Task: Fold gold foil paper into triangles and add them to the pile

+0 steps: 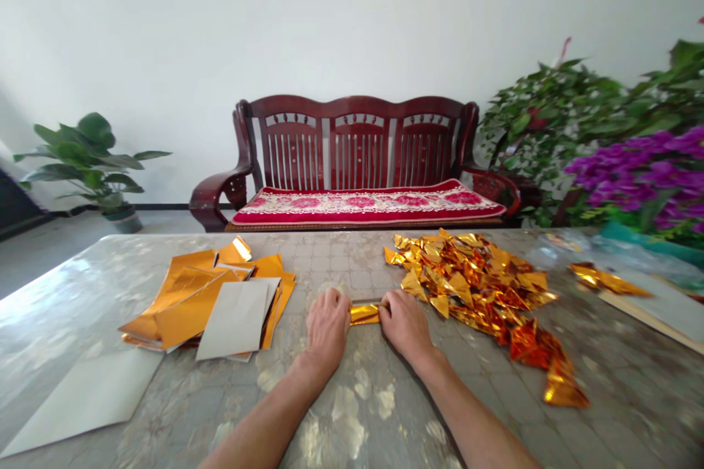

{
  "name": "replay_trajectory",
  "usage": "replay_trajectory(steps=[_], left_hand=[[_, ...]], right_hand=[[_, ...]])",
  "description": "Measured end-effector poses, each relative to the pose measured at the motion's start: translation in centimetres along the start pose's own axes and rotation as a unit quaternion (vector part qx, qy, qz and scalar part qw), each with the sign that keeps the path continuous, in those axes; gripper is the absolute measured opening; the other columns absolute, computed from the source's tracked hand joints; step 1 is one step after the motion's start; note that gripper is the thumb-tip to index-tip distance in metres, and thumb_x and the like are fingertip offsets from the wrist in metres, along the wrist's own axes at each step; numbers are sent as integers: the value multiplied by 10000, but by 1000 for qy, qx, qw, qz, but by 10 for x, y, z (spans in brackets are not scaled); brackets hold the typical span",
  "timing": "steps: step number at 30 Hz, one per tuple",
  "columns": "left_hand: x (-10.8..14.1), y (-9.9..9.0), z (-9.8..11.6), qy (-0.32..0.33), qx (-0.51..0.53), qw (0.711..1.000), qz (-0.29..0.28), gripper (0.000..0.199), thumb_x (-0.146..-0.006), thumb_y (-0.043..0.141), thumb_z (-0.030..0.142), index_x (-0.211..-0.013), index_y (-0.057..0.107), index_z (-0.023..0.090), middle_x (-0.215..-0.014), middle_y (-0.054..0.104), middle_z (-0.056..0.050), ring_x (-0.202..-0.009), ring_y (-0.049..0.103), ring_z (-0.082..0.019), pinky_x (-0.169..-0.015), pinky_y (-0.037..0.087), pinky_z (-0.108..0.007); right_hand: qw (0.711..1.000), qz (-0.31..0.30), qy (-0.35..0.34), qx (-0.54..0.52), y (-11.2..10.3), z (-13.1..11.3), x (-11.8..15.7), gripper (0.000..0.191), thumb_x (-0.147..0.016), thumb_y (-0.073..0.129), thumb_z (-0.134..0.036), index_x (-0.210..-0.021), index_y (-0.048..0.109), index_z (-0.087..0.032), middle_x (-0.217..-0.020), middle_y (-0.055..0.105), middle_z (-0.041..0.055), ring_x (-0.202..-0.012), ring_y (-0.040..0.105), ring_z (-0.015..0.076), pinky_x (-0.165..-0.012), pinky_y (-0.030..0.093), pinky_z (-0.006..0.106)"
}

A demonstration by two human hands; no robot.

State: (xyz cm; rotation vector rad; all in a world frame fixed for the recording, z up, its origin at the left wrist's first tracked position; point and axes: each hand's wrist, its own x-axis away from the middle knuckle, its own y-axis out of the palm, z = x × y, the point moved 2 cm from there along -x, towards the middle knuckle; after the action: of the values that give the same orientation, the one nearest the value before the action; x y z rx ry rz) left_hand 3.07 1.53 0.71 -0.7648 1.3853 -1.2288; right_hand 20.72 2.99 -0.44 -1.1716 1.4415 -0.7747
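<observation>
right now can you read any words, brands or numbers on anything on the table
No readable text anywhere.
Gold foil strip and gold foil pieces: no writing seen.
Grey paper sheets: no writing seen.
Clear plastic bag: small coloured mark, too blurred to read.

Left hand (328,330) and right hand (405,326) pinch a gold foil strip (365,314).

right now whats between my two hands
In the head view, a strip of gold foil lies between the left hand and the right hand, with each hand at one end.
</observation>
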Motion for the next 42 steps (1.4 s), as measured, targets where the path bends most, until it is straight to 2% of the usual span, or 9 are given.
replay_trajectory(steps=[7,12,17,22,26,30,34,38,42], left_hand=[[-1,6,4,168,60,983,-50,145,-972,504,236,-1031,637,234,-1015,618,-33,-979,537,-202,-835,468,-304],[1,5,5,230,71,968,-66,201,-983,465,204,-1122,611,215,-1062,636,-44,-1052,539,-203,-943,456,-322],[6,4,4,251,56,963,-78,304,-953,451,146,-1236,547,200,-1165,608,-60,-1096,525,-219,-976,443,-344],[13,-4,6,275,47,957,-75,307,-960,459,243,-1253,529,181,-1219,574,-91,-1116,503,-245,-989,426,-396],[18,-4,9,256,59,963,-57,381,-949,506,323,-1302,497,178,-1279,547,-111,-1136,482,-255,-980,426,-418],[22,0,13,240,70,967,-44,417,-939,533,348,-1316,491,176,-1290,549,-114,-1133,489,-256,-970,430,-415],[25,3,14,237,46,970,-41,430,-947,525,378,-1321,501,167,-1341,535,-135,-1158,495,-263,-991,419,-427],[30,1,4,248,35,967,-37,480,-962,501,413,-1370,476,161,-1400,519,-123,-1247,458,-273,-1044,394,-431],[37,-4,-11,263,47,963,-45,470,-975,485,399,-1402,456,206,-1431,506,-89,-1305,424,-263,-1077,382,-430]], right_hand=[[999,-18,24,16,-5,0,-1,87,-887,556,-226,-815,605,-222,-877,647,16,-847,545,188,-686,260,300],[999,-32,38,16,-5,2,-3,99,-899,539,-237,-832,611,-228,-897,662,14,-858,566,188,-686,268,301],[998,-33,46,13,-3,5,-4,79,-904,563,-291,-892,612,-230,-945,676,20,-902,589,193,-705,299,292],[997,-44,53,22,-5,4,-6,105,-924,544,-309,-924,608,-226,-955,687,33,-929,614,199,-716,330,290],[997,-43,62,27,-9,1,-6,116,-929,540,-312,-979,596,-223,-963,694,41,-945,627,217,-725,349,298],[996,-39,74,40,-10,-6,-7,233,-914,574,-402,-1040,580,-205,-1002,691,82,-968,625,245,-760,369,317],[995,-50,69,59,-7,-9,-8,212,-929,562,-375,-1037,577,-193,-1009,684,97,-983,619,253,-786,379,327],[994,-64,51,69,-4,-7,-11,171,-952,543,-331,-1030,577,-183,-1026,673,101,-983,617,253,-776,385,326],[995,-77,31,59,-5,-2,-12,106,-963,510,-248,-1007,585,-188,-1018,675,91,-966,619,233,-758,378,310]])
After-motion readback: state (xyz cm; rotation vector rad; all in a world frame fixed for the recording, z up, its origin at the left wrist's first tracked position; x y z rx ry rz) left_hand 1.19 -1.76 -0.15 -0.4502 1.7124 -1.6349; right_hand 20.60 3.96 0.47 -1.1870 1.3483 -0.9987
